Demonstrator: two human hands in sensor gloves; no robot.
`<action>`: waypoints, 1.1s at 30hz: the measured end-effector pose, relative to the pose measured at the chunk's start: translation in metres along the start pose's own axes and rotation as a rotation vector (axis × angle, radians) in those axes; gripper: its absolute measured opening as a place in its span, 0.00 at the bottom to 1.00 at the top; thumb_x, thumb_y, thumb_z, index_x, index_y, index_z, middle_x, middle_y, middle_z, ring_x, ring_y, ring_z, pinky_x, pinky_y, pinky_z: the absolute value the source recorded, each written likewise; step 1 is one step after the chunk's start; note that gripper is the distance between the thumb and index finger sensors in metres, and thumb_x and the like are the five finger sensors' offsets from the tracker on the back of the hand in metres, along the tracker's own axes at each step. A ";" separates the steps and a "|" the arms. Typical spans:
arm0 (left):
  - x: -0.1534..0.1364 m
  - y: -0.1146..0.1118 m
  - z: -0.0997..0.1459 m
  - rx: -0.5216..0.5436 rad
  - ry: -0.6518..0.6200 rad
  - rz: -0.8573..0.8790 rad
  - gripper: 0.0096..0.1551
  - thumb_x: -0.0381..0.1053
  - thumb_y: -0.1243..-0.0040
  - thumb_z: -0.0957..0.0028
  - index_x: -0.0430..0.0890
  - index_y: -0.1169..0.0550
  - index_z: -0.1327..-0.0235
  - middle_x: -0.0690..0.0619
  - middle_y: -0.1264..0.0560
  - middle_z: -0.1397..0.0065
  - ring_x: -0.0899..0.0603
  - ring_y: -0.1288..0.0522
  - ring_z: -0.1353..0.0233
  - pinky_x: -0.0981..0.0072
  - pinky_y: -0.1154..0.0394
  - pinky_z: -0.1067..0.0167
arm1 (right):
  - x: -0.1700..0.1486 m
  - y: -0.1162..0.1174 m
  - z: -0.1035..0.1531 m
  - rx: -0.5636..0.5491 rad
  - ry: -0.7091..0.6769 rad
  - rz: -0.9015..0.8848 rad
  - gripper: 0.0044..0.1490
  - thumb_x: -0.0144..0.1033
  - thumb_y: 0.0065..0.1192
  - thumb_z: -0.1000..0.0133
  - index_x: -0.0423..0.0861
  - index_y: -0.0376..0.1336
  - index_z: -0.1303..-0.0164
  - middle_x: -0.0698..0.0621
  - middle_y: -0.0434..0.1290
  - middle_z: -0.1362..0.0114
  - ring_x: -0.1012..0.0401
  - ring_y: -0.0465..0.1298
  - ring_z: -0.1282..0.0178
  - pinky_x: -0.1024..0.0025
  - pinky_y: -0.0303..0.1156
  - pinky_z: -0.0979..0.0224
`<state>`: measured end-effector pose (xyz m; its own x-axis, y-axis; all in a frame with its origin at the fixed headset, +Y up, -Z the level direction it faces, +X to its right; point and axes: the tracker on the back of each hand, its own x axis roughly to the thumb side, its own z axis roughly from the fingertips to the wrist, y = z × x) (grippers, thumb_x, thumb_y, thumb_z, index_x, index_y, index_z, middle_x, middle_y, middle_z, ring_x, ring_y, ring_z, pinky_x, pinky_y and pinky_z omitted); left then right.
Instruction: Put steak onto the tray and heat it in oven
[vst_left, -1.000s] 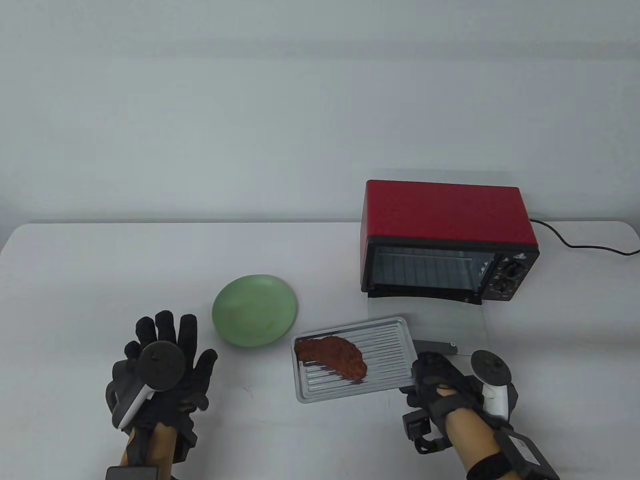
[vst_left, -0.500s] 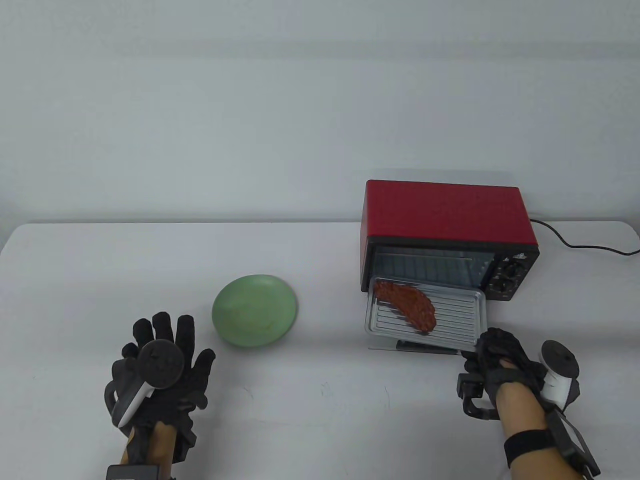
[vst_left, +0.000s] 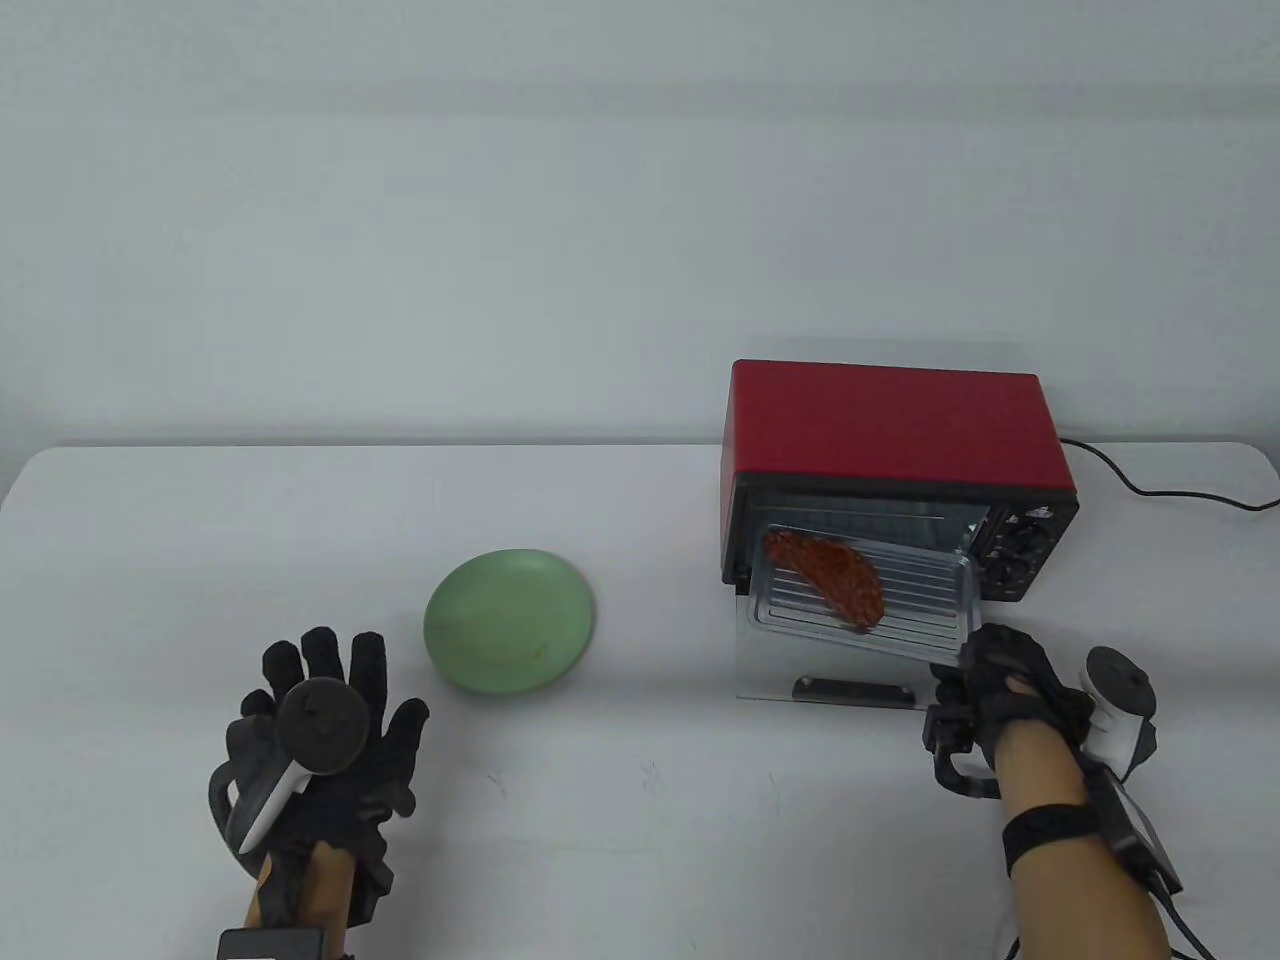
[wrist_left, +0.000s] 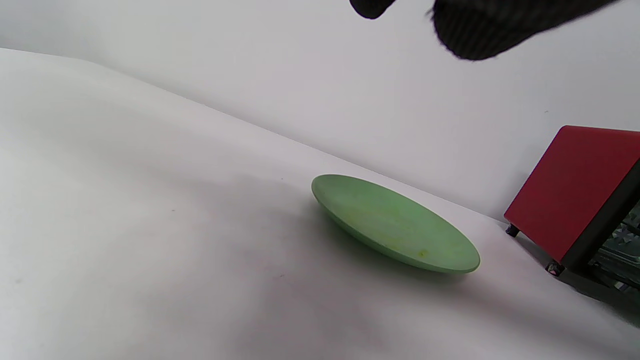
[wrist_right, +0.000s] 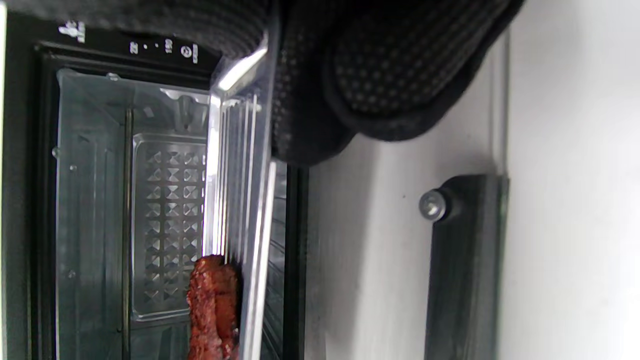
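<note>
The brown steak (vst_left: 826, 585) lies on the ribbed metal tray (vst_left: 910, 605), whose far edge reaches into the mouth of the red oven (vst_left: 890, 425). The oven's glass door (vst_left: 830, 675) lies folded down flat under the tray. My right hand (vst_left: 985, 680) pinches the tray's near right corner. The right wrist view shows gloved fingers (wrist_right: 380, 75) clamped on the tray rim (wrist_right: 250, 240), the steak (wrist_right: 212, 305) edge-on and the oven cavity (wrist_right: 100, 225) behind. My left hand (vst_left: 325, 730) rests flat on the table, fingers spread, holding nothing.
An empty green plate (vst_left: 508, 620) sits left of the oven, also seen as the green plate (wrist_left: 395, 225) in the left wrist view. The oven's knobs (vst_left: 1020, 555) are at its right front. A black power cord (vst_left: 1150, 485) trails off to the right.
My right hand lifted the tray with the steak from the table, carried it right over the open door, and now pushes its far edge into the oven. The left hand stayed put.
</note>
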<state>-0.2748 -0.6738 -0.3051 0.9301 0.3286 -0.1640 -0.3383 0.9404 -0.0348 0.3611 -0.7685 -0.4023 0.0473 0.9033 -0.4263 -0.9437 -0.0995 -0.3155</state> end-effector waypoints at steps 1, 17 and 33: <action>0.000 0.000 0.000 -0.001 0.002 0.000 0.47 0.75 0.53 0.48 0.64 0.51 0.17 0.52 0.63 0.13 0.34 0.69 0.13 0.35 0.64 0.24 | 0.001 0.001 -0.001 0.003 0.001 0.003 0.30 0.41 0.55 0.37 0.44 0.50 0.29 0.49 0.71 0.33 0.64 0.86 0.54 0.70 0.89 0.54; -0.002 -0.001 -0.001 -0.011 0.021 -0.006 0.47 0.75 0.53 0.48 0.64 0.51 0.17 0.52 0.63 0.13 0.34 0.69 0.13 0.35 0.65 0.24 | 0.008 0.007 -0.025 0.041 0.022 0.001 0.31 0.42 0.53 0.35 0.46 0.48 0.27 0.51 0.70 0.32 0.65 0.85 0.52 0.71 0.89 0.52; 0.000 -0.004 -0.002 -0.029 0.045 -0.018 0.47 0.75 0.53 0.48 0.64 0.51 0.17 0.52 0.63 0.14 0.34 0.69 0.14 0.35 0.64 0.24 | 0.013 0.004 -0.041 0.046 0.079 -0.106 0.32 0.44 0.51 0.32 0.53 0.43 0.22 0.52 0.67 0.27 0.67 0.86 0.42 0.70 0.90 0.42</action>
<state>-0.2742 -0.6778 -0.3069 0.9289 0.3070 -0.2072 -0.3265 0.9429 -0.0662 0.3717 -0.7743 -0.4437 0.1714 0.8720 -0.4584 -0.9459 0.0156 -0.3240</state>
